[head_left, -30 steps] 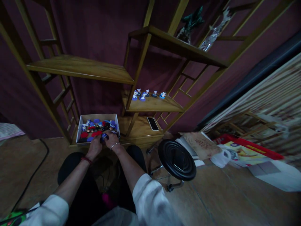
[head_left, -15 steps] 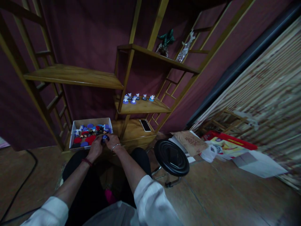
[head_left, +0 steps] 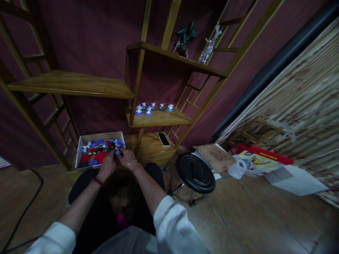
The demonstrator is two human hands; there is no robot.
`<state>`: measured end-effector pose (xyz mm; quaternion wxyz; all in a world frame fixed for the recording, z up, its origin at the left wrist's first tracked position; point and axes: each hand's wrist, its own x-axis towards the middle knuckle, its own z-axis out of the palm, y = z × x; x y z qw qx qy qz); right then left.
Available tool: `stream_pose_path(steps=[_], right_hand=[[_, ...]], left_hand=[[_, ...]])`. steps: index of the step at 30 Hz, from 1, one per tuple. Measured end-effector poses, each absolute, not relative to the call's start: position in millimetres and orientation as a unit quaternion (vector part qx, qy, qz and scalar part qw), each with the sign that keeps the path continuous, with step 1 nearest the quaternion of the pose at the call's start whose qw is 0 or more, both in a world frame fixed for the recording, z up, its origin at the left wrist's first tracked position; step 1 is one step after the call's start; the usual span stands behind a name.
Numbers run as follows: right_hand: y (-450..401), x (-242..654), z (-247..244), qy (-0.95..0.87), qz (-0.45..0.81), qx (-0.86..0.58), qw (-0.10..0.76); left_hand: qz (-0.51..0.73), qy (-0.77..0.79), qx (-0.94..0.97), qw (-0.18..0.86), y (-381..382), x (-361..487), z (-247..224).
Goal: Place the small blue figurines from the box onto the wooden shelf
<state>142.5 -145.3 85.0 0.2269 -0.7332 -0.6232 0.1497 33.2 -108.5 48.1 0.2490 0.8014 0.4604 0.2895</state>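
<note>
Between my two hands is a small dark-blue figurine (head_left: 117,153), held just over the near right corner of an open white box (head_left: 99,136). My left hand (head_left: 108,166) grips it from the left, a red bracelet on the wrist. From the right, the fingers of my right hand (head_left: 126,157) close on it; a silver bangle circles that wrist. Fine details of the figurine are too small and dark to make out. Inside the box lie several little figurines and round bases (head_left: 100,157) in red, blue and black.
Several small figurines (head_left: 148,110) stand on the wooden shelf (head_left: 161,120) ahead. A phone (head_left: 163,139) lies on the lower board. A black round stool (head_left: 195,173) is at my right, with cardboard, a plastic bag (head_left: 237,169) and a white box (head_left: 296,180) beyond.
My view has shifted slightly, so the shelf's left side and the box appear farther left. Both hands stay together on the figurine, which looks slightly turned.
</note>
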Motion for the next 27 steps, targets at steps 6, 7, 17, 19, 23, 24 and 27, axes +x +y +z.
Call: stream_pose_path(steps=[6,7,17,19,23,24,27], right_hand=[[-147.8,150.9,85.8,-0.632,0.167,-0.712,0.256],[-149.2,152.5,86.4,-0.633,0.167,-0.709,0.262],[-167.8,176.2,90.8,-0.614,0.21,-0.644,0.405],[-174.4,183.3,95.4,-0.612,0.206,-0.644,0.411],[-188.4,200.1,107.2,-0.607,0.205,-0.659,0.393],[-191.2,204.5,109.7,-0.608,0.202,-0.662,0.39],[-197.2,217.1,115.7,-0.609,0.186,-0.663,0.394]], left_hand=[[0.301,0.445,0.813,0.226,-114.2,34.9,55.2],[0.302,0.446,0.814,0.218,-115.3,35.2,55.8],[0.312,0.403,0.832,0.217,-126.3,47.8,75.8],[0.309,0.397,0.834,0.225,-130.4,54.4,81.7],[0.307,0.351,0.853,0.234,-139.4,68.6,95.0],[0.304,0.345,0.859,0.225,-141.4,72.1,98.5],[0.291,0.341,0.873,0.193,-145.9,82.2,108.5]])
